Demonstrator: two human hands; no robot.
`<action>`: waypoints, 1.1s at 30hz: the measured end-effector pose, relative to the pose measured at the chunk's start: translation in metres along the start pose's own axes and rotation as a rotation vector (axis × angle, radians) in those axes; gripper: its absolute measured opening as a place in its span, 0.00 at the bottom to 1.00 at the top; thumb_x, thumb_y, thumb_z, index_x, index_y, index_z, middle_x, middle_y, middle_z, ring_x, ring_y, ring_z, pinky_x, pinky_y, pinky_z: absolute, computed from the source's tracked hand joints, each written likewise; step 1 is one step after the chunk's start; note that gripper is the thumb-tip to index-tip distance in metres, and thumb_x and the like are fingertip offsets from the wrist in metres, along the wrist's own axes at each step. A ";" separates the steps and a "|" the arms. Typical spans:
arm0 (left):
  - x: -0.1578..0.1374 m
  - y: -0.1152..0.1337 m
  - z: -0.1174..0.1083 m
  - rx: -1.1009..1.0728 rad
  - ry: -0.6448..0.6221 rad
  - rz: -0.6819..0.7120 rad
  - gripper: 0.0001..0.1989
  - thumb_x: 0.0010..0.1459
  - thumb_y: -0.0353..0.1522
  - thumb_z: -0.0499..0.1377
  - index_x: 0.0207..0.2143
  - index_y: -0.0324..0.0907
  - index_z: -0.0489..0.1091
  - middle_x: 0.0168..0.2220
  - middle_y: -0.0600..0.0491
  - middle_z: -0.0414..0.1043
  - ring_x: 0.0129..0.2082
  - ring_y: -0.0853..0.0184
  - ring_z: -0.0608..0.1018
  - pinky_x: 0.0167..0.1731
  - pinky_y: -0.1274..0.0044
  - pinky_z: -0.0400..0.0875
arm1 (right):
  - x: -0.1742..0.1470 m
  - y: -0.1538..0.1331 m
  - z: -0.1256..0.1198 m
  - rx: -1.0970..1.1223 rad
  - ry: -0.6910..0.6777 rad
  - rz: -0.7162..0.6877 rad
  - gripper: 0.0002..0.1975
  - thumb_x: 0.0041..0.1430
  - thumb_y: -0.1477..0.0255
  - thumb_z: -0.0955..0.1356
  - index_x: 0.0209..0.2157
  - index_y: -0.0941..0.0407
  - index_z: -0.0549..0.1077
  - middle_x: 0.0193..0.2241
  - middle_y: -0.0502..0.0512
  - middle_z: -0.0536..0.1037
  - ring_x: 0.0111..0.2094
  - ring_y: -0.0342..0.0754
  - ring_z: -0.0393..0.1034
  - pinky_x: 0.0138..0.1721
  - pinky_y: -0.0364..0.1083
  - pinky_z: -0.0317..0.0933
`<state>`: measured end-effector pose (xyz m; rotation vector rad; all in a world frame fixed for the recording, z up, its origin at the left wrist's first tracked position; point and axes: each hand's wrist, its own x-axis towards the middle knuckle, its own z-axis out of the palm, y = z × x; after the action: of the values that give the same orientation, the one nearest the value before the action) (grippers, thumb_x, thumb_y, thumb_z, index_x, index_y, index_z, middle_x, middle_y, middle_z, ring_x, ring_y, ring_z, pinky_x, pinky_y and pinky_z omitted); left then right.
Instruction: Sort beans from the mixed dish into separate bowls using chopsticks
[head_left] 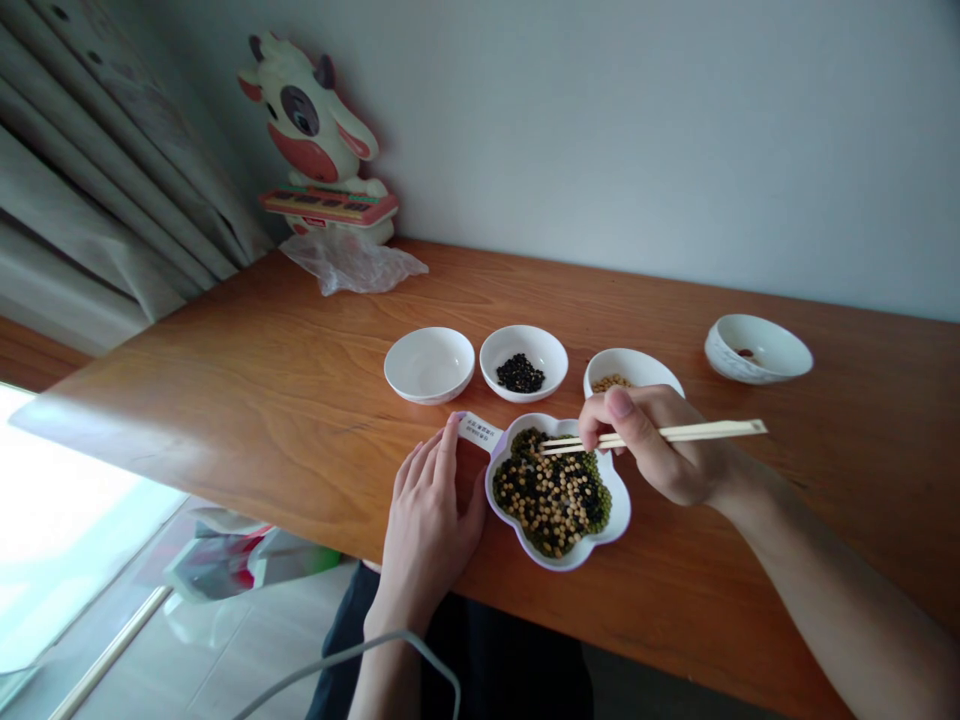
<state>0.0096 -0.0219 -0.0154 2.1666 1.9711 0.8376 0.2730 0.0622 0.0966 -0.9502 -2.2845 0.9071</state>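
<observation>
My right hand [664,440] is closed around a pair of wooden chopsticks [712,430]. Their tips reach into a white, flower-shaped dish [619,505], among mixed black, tan and small green beans [551,495]. I cannot make out a bean pinched between the tips. My left hand [435,505] lies at the dish's left with fingers stretched out, the index fingertip at the end of its labelled handle [480,432]. Beyond the dish stand a white bowl with nothing in it [429,365], a bowl of black beans [523,363] and a bowl with tan beans [637,368], partly hidden by my right hand.
Farther right is a textured white bowl [757,350] with a few small reddish-brown pieces. A cow-shaped toy keyboard [322,150] leans at the back left wall behind a crumpled plastic bag [352,262]. A grey cable [360,650] crosses my left forearm below the table edge.
</observation>
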 end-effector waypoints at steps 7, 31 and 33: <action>0.000 0.000 0.000 0.016 -0.002 -0.005 0.38 0.68 0.37 0.59 0.75 0.42 0.48 0.65 0.40 0.69 0.65 0.50 0.72 0.66 0.55 0.66 | -0.008 -0.009 -0.025 -0.010 0.083 0.006 0.34 0.77 0.51 0.51 0.30 0.54 0.76 0.25 0.54 0.77 0.26 0.47 0.70 0.31 0.49 0.61; 0.000 0.000 0.000 0.010 0.003 -0.003 0.38 0.67 0.36 0.59 0.75 0.43 0.48 0.65 0.40 0.70 0.65 0.49 0.72 0.65 0.54 0.67 | -0.016 -0.017 -0.038 0.033 0.070 0.013 0.37 0.75 0.47 0.49 0.30 0.53 0.77 0.25 0.55 0.77 0.28 0.48 0.71 0.32 0.50 0.61; 0.000 0.000 0.000 0.010 0.003 0.005 0.39 0.67 0.36 0.59 0.75 0.43 0.48 0.65 0.40 0.69 0.65 0.49 0.72 0.65 0.54 0.67 | -0.010 -0.020 -0.023 0.038 0.011 0.008 0.35 0.76 0.49 0.51 0.30 0.54 0.76 0.26 0.54 0.77 0.28 0.46 0.70 0.32 0.49 0.61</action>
<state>0.0093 -0.0220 -0.0151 2.1781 1.9768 0.8336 0.2859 0.0532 0.1241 -0.9467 -2.2479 0.9425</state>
